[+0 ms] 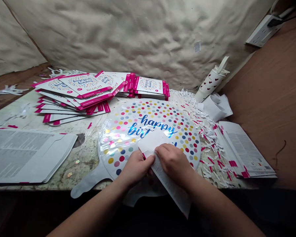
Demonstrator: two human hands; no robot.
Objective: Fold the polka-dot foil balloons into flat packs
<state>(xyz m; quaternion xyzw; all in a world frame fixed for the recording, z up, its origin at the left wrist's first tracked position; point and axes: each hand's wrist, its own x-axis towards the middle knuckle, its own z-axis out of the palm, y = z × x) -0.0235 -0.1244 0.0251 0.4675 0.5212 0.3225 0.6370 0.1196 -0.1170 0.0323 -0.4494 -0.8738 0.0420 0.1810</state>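
Observation:
Both hands grip a printed cardboard sleeve (171, 184), held tilted above the table's front edge. My left hand (137, 164) pinches its left edge, thumb on top. On the upper part of the sleeve, the fingers of my right hand (174, 161) are curled over a white flap (150, 142). Beneath them lies a flat, round foil balloon (128, 131) with coloured dots and blue "happy birthday" lettering. Its pale tail (88, 182) reaches the front edge on the left. The balloon's lower middle is hidden by my hands and the sleeve.
Pink-edged printed packets (84, 89) are piled at the back left, with a smaller stack (151, 86) beside them. Flat sleeves lie at the left (27, 154) and right (246, 148). Paper strips (209, 141), crumpled paper (217, 107) and a heart-patterned bottle (212, 80) occupy the right side.

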